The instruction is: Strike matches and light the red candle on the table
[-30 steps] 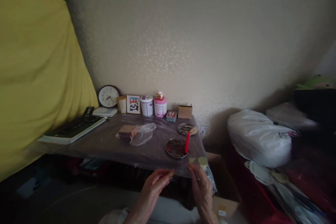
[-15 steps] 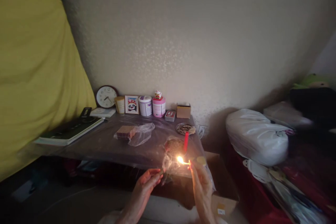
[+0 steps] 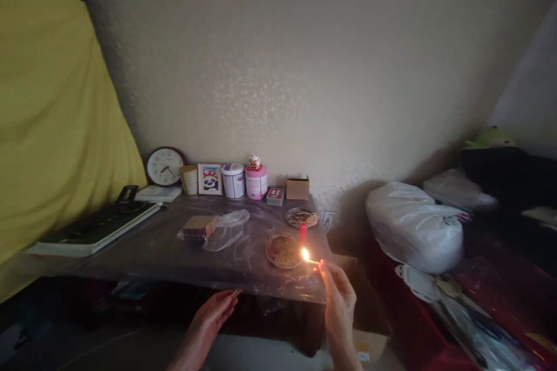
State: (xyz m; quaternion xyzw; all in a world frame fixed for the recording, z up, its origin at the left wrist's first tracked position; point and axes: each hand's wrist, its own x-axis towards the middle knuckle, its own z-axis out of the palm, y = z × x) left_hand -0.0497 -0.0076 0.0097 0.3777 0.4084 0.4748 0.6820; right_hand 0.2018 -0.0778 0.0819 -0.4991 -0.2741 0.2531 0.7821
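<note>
My right hand (image 3: 339, 295) pinches a burning match (image 3: 314, 261) by its end, the flame pointing left. Just behind the flame, a red candle (image 3: 303, 233) stands upright; the glare hides its lower part. No flame shows on the candle's top. Left of the match lies a round plate (image 3: 284, 265) with brownish bits on it. My left hand (image 3: 213, 313) is closed on a small brown matchbox (image 3: 236, 293), mostly covered by the fingers, below the table's front edge.
Behind the candle is a plate of matchsticks (image 3: 300, 210). A plastic-wrapped stack of small boxes (image 3: 198, 227) lies mid-table. A clock (image 3: 166, 166), picture frame (image 3: 210, 179), tins (image 3: 256, 184) and a carton (image 3: 297, 188) line the wall. White bags (image 3: 413, 223) sit at the right.
My left hand has moved left and down with the matchbox, away from the match. My right hand has brought the burning match closer to the candle. The view has shifted slightly.
</note>
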